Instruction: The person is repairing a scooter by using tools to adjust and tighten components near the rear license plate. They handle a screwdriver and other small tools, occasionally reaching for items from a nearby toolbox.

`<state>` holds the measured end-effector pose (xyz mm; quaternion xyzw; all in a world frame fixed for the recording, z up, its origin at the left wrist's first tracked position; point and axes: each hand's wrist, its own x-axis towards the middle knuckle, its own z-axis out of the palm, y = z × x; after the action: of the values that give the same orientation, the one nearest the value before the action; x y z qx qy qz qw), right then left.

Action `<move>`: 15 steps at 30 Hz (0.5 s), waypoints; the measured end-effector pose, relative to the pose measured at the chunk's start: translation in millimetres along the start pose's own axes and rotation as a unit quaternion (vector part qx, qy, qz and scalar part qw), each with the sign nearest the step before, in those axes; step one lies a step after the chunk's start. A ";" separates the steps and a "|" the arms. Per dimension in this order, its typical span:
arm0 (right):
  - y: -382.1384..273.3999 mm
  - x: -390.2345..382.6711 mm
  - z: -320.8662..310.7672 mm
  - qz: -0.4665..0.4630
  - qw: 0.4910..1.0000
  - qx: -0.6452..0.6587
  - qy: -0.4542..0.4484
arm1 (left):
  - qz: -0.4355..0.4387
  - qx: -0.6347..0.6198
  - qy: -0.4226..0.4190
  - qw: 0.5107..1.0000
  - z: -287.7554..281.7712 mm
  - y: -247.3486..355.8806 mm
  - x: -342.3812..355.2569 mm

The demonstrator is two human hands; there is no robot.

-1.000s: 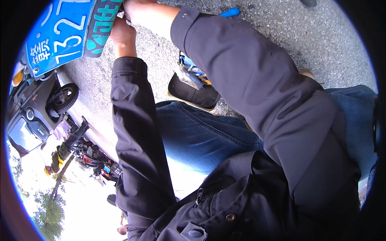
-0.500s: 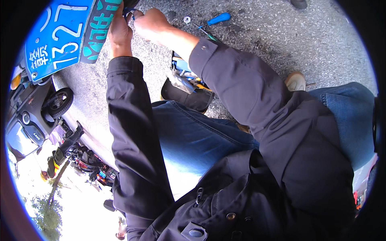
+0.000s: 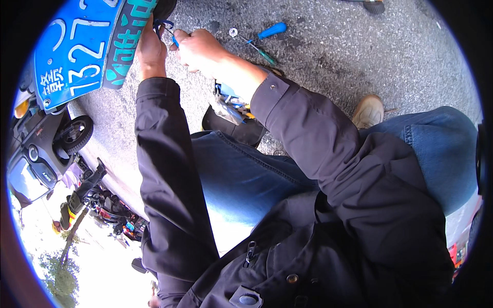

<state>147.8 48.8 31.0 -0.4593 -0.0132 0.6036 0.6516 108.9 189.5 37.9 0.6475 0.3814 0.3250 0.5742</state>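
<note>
Hands raised together at edge of blue number plate (image 3: 77,46), seen from above over dark jacket sleeves and blue jeans. Left hand (image 3: 150,49) pressed against plate's right edge beside teal frame strip (image 3: 126,43), fingers curled, grasp itself hidden. Right hand (image 3: 197,49) clenched on small blue-handled tool (image 3: 172,35), tip aimed at plate's edge. Blue-handled screwdriver (image 3: 259,38) lying on grey asphalt (image 3: 334,56) just beyond, near small round washer (image 3: 233,32). Parked scooter (image 3: 46,149) at lower left. Judged as fastening or loosening at plate's edge; next move likely calls for steadying plate with left while turning tool with right
</note>
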 end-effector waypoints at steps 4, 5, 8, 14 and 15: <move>-5.0 -5.8 -5.4 0.080 0.973 0.192 -0.102 | 0.018 -0.003 -0.006 1.000 -2.5 -3.3 -0.6; -5.3 -5.7 -5.1 0.103 0.955 0.246 -0.128 | 0.030 -0.003 -0.015 0.999 -5.5 -6.1 2.2; -4.5 -7.0 -2.3 0.139 0.912 0.360 -0.138 | 0.029 -0.013 -0.004 1.000 -13.2 -11.5 12.5; 3.5 -6.0 -5.0 0.186 0.832 0.492 -0.178 | 0.024 -0.040 0.011 0.999 -11.5 -17.3 15.8; 6.1 -8.9 -5.3 0.192 0.828 0.499 -0.173 | 0.020 -0.058 0.013 0.998 -11.2 -18.5 16.4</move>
<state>143.8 37.6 29.0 0.0465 0.2655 0.7104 0.6501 105.3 210.2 20.7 0.6164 0.3562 0.3661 0.5993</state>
